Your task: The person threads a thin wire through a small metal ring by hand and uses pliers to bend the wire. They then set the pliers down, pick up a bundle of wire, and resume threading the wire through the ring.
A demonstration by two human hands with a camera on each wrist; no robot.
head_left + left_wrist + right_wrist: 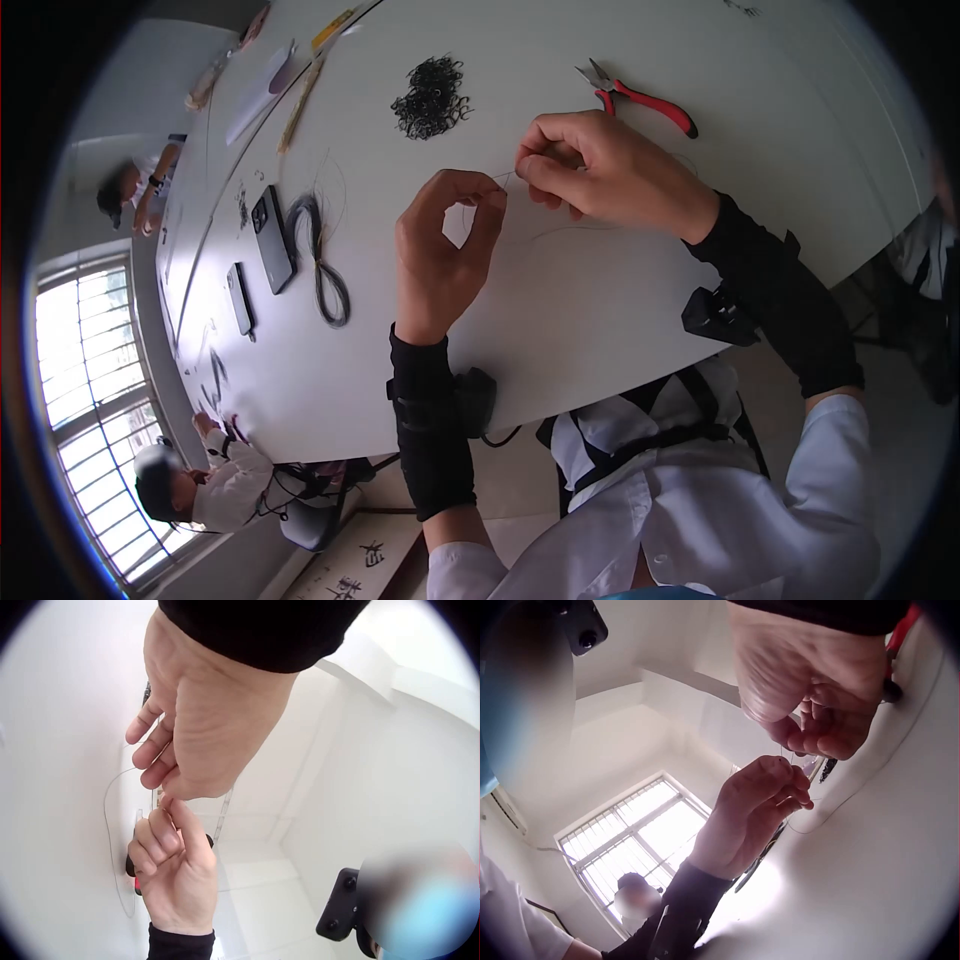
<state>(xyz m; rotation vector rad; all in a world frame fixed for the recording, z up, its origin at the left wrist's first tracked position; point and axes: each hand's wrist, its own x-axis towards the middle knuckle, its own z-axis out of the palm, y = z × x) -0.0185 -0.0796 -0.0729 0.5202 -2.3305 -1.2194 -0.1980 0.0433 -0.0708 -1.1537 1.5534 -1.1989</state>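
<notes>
Both hands meet above the white table, a short way apart. The left hand [440, 250] pinches a thin wire [508, 174] between thumb and forefinger, its other fingers curved. The right hand [620, 175] pinches the same wire between thumb and forefinger, the other fingers curled. In the right wrist view the wire [840, 808] trails in a loose curve over the table beside the hands; in the left wrist view a loop of wire [106, 825] hangs beside them. Whatever detail lies between the fingertips is too small to make out.
Black curled pieces [432, 98] lie in a pile beyond the hands, with red-handled pliers [650, 100] to the right. At left are a coil of wire [322, 275], a phone [272, 240] and a smaller dark device [241, 299]. Other people sit around the table.
</notes>
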